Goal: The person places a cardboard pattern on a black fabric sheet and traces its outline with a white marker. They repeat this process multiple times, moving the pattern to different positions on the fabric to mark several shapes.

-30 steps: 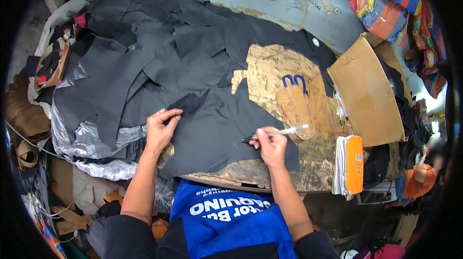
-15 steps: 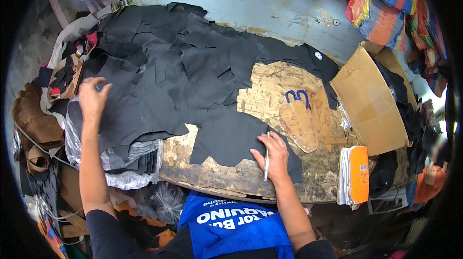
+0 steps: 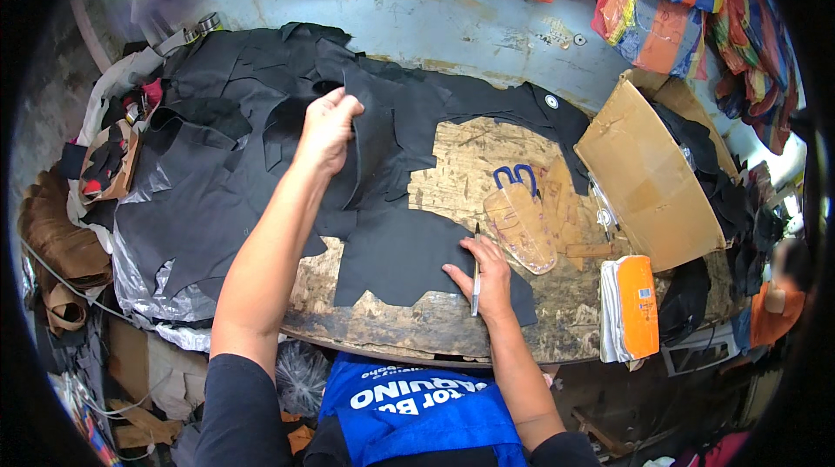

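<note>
My left hand (image 3: 327, 132) is closed on the edge of a black leather piece (image 3: 372, 141), raised and curling above the heap of black leather scraps (image 3: 209, 171). Close to the bench's near edge lies a flat black piece (image 3: 396, 254) with a notched border. On its right side rests my right hand (image 3: 489, 280), with a slim silver pen (image 3: 476, 284) held between thumb and fingers. Tan pattern templates (image 3: 522, 228) lie to the right of this hand, and blue scissor handles (image 3: 515, 176) show just beyond them.
An open cardboard box (image 3: 648, 176) leans on the right of the worn wooden bench (image 3: 348, 328). In front of it stands an orange-covered pad of papers (image 3: 639, 306). Striped woven sacks (image 3: 661, 23) hang at the back right. Clear plastic (image 3: 143, 284) lies under the left-hand leather.
My left hand has swung from the far left toward the middle and now grips a lifted leather piece. My right hand stays on the flat piece with the pen.
</note>
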`<state>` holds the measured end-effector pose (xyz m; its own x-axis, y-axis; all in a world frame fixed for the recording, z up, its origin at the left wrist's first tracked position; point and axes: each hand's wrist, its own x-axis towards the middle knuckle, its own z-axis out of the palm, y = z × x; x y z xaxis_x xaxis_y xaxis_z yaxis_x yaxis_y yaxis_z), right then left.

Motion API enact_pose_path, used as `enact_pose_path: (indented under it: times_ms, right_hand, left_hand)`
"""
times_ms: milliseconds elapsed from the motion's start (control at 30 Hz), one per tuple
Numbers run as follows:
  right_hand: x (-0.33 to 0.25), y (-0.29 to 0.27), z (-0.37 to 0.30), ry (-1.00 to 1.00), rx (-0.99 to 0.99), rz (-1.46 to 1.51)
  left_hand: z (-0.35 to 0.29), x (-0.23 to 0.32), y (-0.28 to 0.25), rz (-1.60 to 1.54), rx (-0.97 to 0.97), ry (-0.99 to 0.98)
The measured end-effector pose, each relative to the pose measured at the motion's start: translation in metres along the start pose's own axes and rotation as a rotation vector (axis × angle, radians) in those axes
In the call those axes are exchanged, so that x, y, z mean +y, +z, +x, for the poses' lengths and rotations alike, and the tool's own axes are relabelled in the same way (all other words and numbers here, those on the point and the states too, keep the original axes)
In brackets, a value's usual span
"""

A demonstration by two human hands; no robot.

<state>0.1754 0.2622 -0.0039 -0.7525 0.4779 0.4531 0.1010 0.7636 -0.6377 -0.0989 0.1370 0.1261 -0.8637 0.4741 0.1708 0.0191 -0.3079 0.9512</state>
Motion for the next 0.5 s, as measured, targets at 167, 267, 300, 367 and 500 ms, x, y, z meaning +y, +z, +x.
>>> enact_pose_path:
  times_ms: [167, 267, 300, 367, 500]
  right_hand:
    - [0.003, 0.003, -0.003, 0.043, 0.107, 0.172]
    - [-0.003, 0.006, -0.008, 0.210, 0.121, 0.644]
    - [-0.007, 0.007, -0.009, 0.304, 0.121, 0.837]
    - [-0.017, 0.003, -0.011, 0.362, -0.129, 1.399]
    - [-0.040, -0.001, -0.004, 0.457, -0.383, 2.189]
  left_hand:
    - [-0.057, 0.065, 0.002, -0.549, -0.382, -0.185]
    - [-0.079, 0.080, 0.004, -0.708, -0.534, -0.274]
    - [-0.085, 0.082, 0.005, -0.730, -0.567, -0.277]
    - [-0.097, 0.080, 0.004, -0.767, -0.638, -0.285]
    - [-0.122, 0.072, -0.006, -0.755, -0.662, -0.314]
